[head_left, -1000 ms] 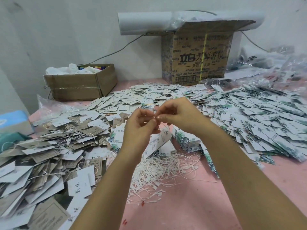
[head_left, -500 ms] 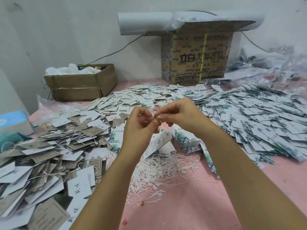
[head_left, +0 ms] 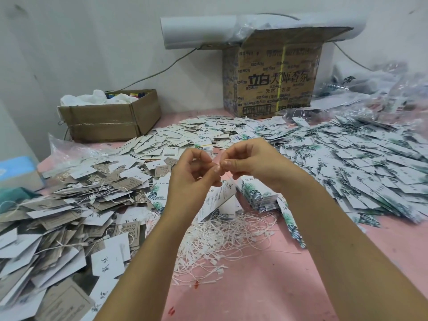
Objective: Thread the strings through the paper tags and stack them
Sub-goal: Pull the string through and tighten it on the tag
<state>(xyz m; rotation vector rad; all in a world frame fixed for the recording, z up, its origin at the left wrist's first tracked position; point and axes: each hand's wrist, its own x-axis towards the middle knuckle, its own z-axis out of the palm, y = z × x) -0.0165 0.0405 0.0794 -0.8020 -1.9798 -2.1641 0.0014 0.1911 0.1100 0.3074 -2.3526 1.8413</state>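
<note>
Pinching with thumb and forefinger, our left hand [head_left: 194,179] and right hand [head_left: 252,163] meet fingertip to fingertip above the table, and both hold a thin white string [head_left: 226,176]; the other fingers are loosely curled. We can barely make out the string, which is only a pale line running down from the pinch.

Below the hands hangs a long narrow white paper tag [head_left: 214,201], clear of the table. Its long axis is tilted, with the top end up and to the right near our fingertips and the bottom end down and to the left. We see rows of small dark print along its face, too small to read.

Under it lies a tangle of loose white strings [head_left: 222,242] on the pink tabletop [head_left: 254,293]. Just to the right sits a short stack of leaf-printed tags [head_left: 257,193], and beyond that a wide spread of leaf-printed tags [head_left: 361,167]. To our left is a heap of grey-brown and white strung tags [head_left: 69,205].
</note>
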